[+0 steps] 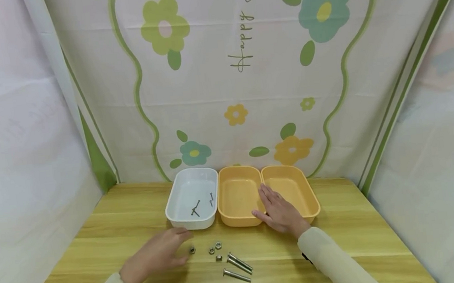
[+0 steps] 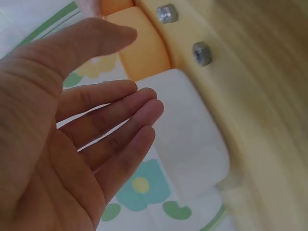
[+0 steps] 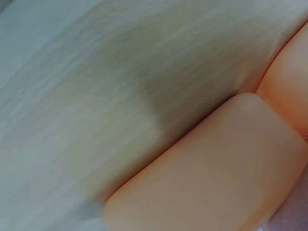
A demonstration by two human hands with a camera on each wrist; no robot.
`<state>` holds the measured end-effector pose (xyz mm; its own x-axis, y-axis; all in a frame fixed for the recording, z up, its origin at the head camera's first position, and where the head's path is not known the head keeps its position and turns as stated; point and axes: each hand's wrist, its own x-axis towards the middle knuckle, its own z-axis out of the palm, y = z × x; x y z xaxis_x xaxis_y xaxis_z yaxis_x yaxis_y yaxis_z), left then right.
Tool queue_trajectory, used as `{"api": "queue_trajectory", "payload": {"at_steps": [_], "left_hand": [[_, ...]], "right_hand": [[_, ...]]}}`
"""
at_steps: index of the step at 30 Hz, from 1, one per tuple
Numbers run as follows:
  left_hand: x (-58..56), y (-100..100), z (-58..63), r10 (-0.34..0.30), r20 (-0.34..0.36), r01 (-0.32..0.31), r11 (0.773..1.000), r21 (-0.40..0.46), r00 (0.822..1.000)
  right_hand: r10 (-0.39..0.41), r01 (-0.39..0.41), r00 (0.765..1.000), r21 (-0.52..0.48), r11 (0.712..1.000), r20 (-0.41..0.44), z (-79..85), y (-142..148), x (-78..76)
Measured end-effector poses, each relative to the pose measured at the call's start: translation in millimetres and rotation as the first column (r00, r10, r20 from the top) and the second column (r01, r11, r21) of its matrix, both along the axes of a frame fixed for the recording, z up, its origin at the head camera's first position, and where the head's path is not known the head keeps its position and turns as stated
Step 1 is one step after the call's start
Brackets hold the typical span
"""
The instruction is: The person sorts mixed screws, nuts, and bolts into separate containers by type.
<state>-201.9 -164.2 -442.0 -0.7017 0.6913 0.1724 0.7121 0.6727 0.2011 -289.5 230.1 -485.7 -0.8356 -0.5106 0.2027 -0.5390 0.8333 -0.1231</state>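
Observation:
My left hand hovers in front of the white tray, its fingers loosely extended and nothing in them; the left wrist view shows the bare palm. Several small screws lie inside that tray. Over the rims where the middle orange tray and the right orange tray meet, my right hand is spread flat, fingers straight. Several hex nuts are scattered on the table just right of the left hand. Beside them lie three long bolts.
All three trays stand side by side at the back of the wooden table. Behind them hangs a white cloth printed with flowers, and similar cloth walls close off both sides.

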Motion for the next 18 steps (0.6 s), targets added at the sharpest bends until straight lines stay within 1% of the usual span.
{"api": "queue_trajectory", "payload": {"at_steps": [5,7,9,12,15,18], "left_hand": [[-4.3,4.2,-17.3,-0.019,0.012,0.019,1.000,0.001,1.000],[-6.3,6.6,-23.1,-0.015,0.016,0.015,1.000,-0.004,1.000],[-8.6,8.3,-28.3,-0.007,0.039,0.007,1.000,0.001,0.999],[-11.6,9.4,-33.7,-0.002,0.078,0.001,1.000,0.015,0.997],[-16.5,10.3,-37.6,-0.026,0.102,0.021,0.999,0.050,0.994],[-21.4,12.6,-39.1,-0.067,0.121,0.056,0.994,0.090,0.990]], "right_hand": [[-0.007,0.007,1.000,-0.005,1.000,-0.001,-0.9,-0.2,0.4],[-0.009,0.009,1.000,-0.002,1.000,0.000,-0.4,-0.2,0.6],[-0.005,0.005,1.000,-0.008,1.000,0.002,-0.6,-0.4,0.7],[-0.001,0.001,1.000,-0.007,1.000,0.004,-1.3,-0.8,0.8],[0.000,0.000,1.000,-0.002,1.000,0.003,-1.9,-0.7,0.8],[-0.004,0.004,1.000,0.004,1.000,0.004,-0.9,-0.4,1.1]]}}
